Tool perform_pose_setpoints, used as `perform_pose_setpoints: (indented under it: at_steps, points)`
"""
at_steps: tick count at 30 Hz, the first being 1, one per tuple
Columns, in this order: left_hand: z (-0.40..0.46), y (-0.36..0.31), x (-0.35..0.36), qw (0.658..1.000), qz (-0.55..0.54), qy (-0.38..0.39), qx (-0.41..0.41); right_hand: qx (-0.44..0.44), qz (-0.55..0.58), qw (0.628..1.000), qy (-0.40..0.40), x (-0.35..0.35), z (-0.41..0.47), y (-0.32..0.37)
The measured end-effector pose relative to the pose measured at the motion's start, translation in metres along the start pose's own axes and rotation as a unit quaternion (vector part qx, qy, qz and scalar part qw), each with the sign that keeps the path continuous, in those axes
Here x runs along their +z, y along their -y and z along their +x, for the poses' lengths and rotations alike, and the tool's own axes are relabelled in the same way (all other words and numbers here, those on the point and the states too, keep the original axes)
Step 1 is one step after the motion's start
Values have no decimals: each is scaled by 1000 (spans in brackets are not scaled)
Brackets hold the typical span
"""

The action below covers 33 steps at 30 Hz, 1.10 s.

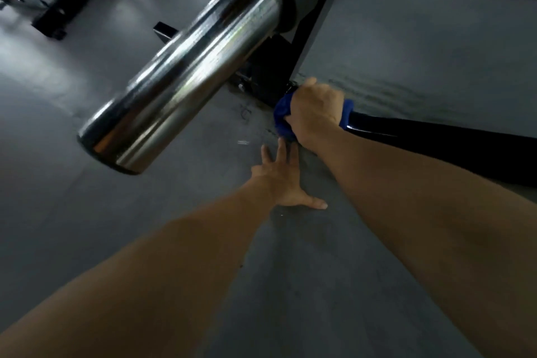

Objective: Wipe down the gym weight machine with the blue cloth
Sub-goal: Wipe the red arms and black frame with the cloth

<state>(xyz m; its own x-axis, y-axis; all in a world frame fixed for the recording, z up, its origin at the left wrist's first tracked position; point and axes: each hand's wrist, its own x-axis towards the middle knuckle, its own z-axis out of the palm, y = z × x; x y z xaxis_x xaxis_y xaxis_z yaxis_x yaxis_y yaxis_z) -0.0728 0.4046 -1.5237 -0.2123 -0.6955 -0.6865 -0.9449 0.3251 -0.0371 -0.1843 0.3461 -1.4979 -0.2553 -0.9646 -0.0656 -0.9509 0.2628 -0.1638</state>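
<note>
While the blue cloth is being gripped by the right hand around the weight machine's black floor bar, the left hand is being pressed flat, fingers spread, on the grey floor below the chrome sleeve.

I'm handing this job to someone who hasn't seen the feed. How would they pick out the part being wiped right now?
Start at the big chrome sleeve that juts toward the camera, then drop to the grey floor below and to its right. There a glossy black frame tube runs low along the floor, with the right hand gripping the blue cloth around it. It is dark and thin, unlike the chrome sleeve.
</note>
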Motion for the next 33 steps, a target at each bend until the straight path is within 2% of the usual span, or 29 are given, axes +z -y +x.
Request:
perform_pose_setpoints:
  at_steps: [6,10,15,20,27,33]
  points:
    - [-9,-5,-4,1000,9,8,-10,-33,20,999,-23,0,-20,-30]
    - [-20,-25,-10,996,80,41,-8,-64,-44,996,-43,-5,-48,-74]
    - [-35,-54,-28,980,179,23,81,-65,-130,988,-59,-12,-81,-134]
    - [-45,-93,-54,974,191,0,123,-90,-154,984,-19,-30,-102,-193]
    - [-64,-157,-77,949,239,-44,199,-48,-158,986,35,-47,-122,-245]
    - [-81,-217,-87,952,192,-39,235,16,-163,985,54,-84,-150,-298]
